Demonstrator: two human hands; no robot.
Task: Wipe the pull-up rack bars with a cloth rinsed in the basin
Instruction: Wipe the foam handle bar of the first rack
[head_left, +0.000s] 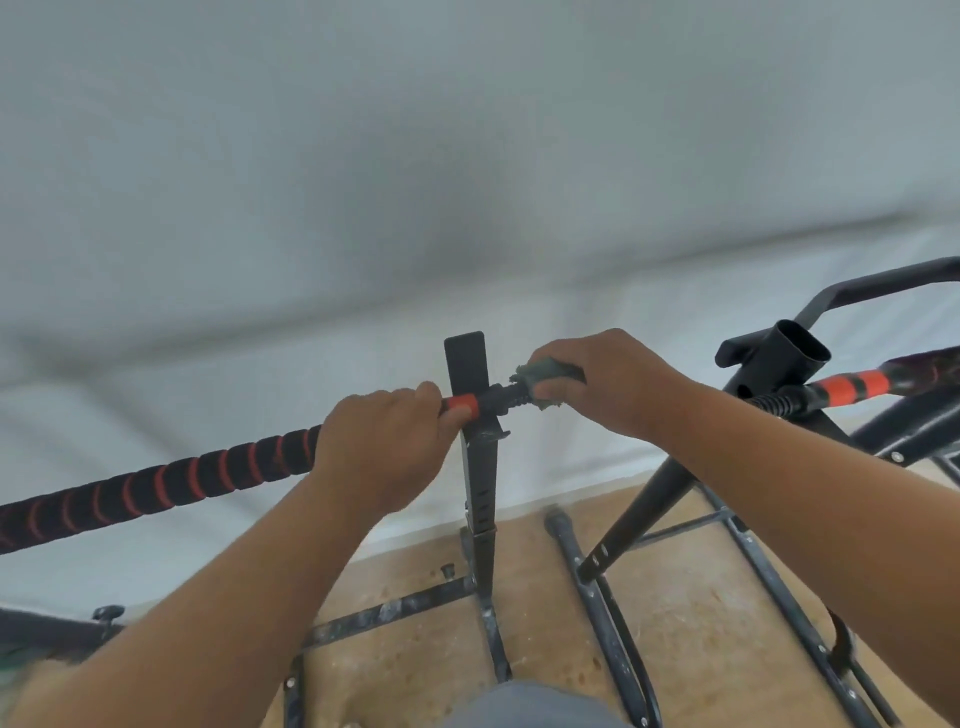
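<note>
White wall behind — right hand (608, 382) pinches cloth (545, 375) on bar (156, 483).

- No text, label, brand, number or sign can be read anywhere in the head view.
- The bars, uprights, wall and floor carry no legible marking.
</note>
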